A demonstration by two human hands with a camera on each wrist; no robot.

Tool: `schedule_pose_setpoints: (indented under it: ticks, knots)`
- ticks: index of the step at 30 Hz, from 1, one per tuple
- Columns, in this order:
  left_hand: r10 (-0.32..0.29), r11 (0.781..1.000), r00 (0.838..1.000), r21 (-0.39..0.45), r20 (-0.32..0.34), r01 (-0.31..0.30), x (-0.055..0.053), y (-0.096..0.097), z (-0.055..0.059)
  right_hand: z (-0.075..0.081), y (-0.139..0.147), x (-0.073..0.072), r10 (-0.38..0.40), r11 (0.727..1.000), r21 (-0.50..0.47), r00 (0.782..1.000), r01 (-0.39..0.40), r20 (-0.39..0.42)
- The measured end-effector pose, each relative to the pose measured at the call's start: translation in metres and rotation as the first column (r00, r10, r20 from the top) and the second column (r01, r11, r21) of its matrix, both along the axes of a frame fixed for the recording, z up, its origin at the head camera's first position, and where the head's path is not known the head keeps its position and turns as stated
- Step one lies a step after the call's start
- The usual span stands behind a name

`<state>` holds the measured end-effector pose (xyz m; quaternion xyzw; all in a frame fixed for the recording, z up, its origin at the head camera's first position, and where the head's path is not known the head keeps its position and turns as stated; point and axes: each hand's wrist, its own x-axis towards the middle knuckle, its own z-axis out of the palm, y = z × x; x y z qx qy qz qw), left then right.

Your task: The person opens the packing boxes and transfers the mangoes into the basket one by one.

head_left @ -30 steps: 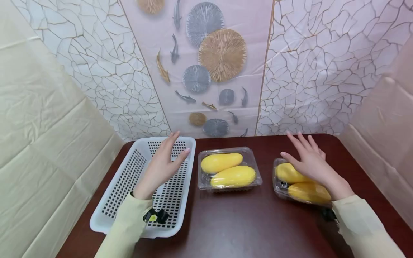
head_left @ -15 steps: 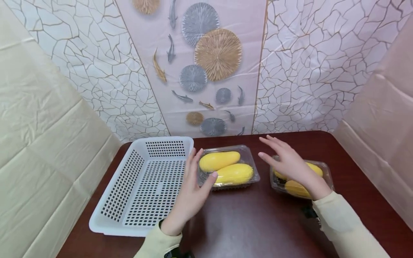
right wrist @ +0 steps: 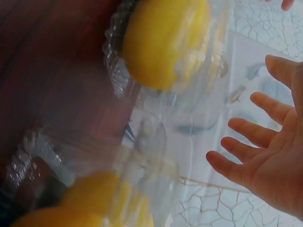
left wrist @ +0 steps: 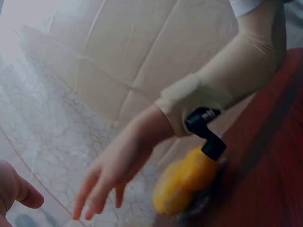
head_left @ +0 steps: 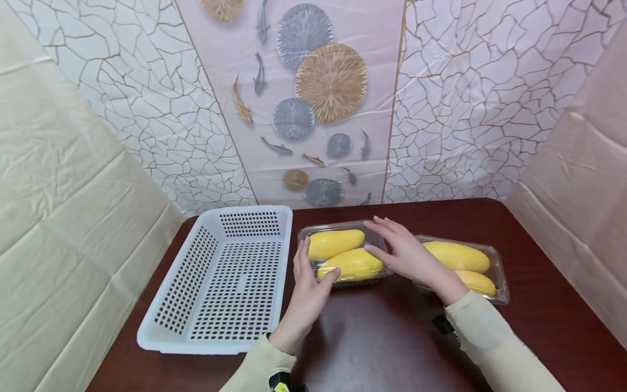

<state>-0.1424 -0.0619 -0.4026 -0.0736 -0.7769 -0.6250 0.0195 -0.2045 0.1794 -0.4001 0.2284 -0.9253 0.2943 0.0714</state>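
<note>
Pale fabric walls point(head_left: 465, 98), printed with crackled lines and a middle strip of fish and round motifs, stand behind a glossy red-brown table point(head_left: 362, 343) in my head view. Near its middle I have a clear, rectangular plastic box point(head_left: 338, 225) with two smooth, yellow, oblong squash point(head_left: 352, 264) inside, lying side by side. My operator's left hand point(head_left: 309, 289) is beside the box's left end, relaxed and unclosed, thumb spread from the fingers. The right hand point(head_left: 404, 251) reaches over the right end, fingers extended and holding nothing; my right wrist view shows them spread. I cannot tell whether either hand touches the plastic. Just right of that, partly behind the right forearm, sits a second clear plastic box point(head_left: 502, 275), also with yellow squash. To the left I see a white, perforated plastic basket point(head_left: 245, 209).
</note>
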Motion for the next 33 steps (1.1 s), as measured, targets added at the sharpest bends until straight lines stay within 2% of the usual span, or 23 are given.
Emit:
schedule_pose_setpoints:
  ticks: [4,10,13,16,21,28,33]
  knots:
    - [0.040,0.999,0.999,-0.036,0.004,-0.039,-0.009,-0.004,-0.015,-0.007,-0.008,-0.002,0.033,0.999,0.015,0.999,-0.033,0.004]
    - [0.078,0.996,0.997,-0.035,0.024,-0.077,-0.024,-0.012,-0.036,-0.018,-0.013,-0.003,0.065,0.996,0.068,0.998,-0.065,0.007]
    - [0.076,0.997,0.996,-0.005,0.054,-0.076,-0.031,-0.013,-0.047,-0.024,-0.012,-0.001,0.064,0.992,0.108,0.998,-0.066,0.019]
    - [0.064,0.996,0.994,0.060,0.089,-0.069,-0.038,-0.014,-0.059,-0.028,-0.009,0.001,0.064,0.988,0.141,0.997,-0.069,0.035]
    - [0.054,0.991,0.990,0.114,0.129,-0.069,-0.046,-0.016,-0.076,-0.030,-0.003,0.005,0.068,0.986,0.147,0.997,-0.072,0.034]
    - [0.034,0.996,0.986,0.076,0.162,-0.047,-0.053,-0.031,-0.085,-0.031,0.002,0.009,0.095,0.988,0.112,0.989,-0.108,0.116]
    - [-0.016,0.996,0.988,0.087,0.156,0.002,-0.056,-0.035,-0.090,-0.034,0.007,0.011,0.106,0.987,0.109,0.988,-0.118,0.110]
